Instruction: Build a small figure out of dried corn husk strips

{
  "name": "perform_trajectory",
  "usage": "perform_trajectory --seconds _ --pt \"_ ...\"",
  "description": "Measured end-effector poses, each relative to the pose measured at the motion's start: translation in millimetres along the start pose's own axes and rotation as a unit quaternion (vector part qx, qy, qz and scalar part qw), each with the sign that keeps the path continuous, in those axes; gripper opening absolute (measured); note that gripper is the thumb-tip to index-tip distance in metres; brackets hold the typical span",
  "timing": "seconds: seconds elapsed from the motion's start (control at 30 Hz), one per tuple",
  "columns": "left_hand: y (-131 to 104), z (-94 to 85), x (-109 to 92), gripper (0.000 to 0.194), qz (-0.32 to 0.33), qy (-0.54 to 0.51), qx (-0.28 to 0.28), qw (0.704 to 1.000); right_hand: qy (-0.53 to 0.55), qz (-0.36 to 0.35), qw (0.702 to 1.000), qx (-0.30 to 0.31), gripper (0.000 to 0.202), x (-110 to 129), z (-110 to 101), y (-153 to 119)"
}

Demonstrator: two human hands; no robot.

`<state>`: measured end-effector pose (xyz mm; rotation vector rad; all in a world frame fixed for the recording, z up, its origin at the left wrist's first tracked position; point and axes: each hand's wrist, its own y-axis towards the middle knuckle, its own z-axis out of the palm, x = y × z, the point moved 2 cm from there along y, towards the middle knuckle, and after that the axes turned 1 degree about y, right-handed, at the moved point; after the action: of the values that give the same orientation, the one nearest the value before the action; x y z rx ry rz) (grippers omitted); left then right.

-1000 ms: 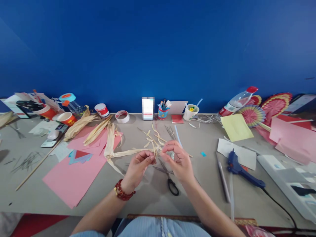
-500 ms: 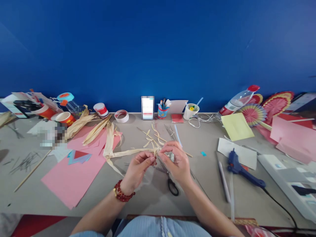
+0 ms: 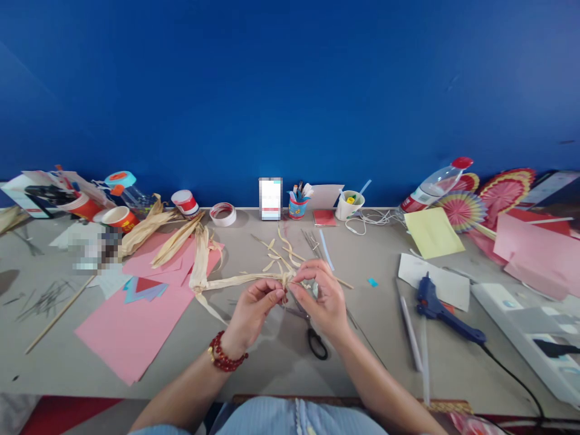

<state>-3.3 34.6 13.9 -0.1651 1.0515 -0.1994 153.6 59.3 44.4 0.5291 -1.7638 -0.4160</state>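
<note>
A small bundle of corn husk strips [image 3: 285, 278] is held up between both hands, with a reddish-brown part at its lower end. My left hand [image 3: 254, 307] is closed in a pinch on the bundle, thumb against fingers. From the other side, thumb and index finger of my right hand [image 3: 325, 300] pinch at the husk; its fingertips partly cover the contact. Under the hands lie scissors [image 3: 318, 345] with black handles, blades partly hidden. Just beyond are twisted husk pieces on a stem [image 3: 272, 257]. A long husk strip [image 3: 235, 280] stretches leftward from the hands.
Pink paper sheets [image 3: 136, 332] and dried corn husks [image 3: 149, 232] lie at left. A blue glue gun [image 3: 435, 305], a white power strip [image 3: 521, 332] and a tilted bottle [image 3: 435, 184] are on the right. Along the wall stand tape [image 3: 223, 222], a phone [image 3: 270, 199] and cups.
My right fingertips have shifted slightly left, in closer to the husk bundle. My left hand keeps its pinch in nearly the same place.
</note>
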Motion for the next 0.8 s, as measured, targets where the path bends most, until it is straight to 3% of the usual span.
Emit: perform_trajectory --seconds 0.8 --pt "-0.2 -5.4 4.3 0.016 0.041 0.051 -0.007 0.998 0.024 0.01 1.0 -0.013 0.014 -6.9 9.9 -8.4"
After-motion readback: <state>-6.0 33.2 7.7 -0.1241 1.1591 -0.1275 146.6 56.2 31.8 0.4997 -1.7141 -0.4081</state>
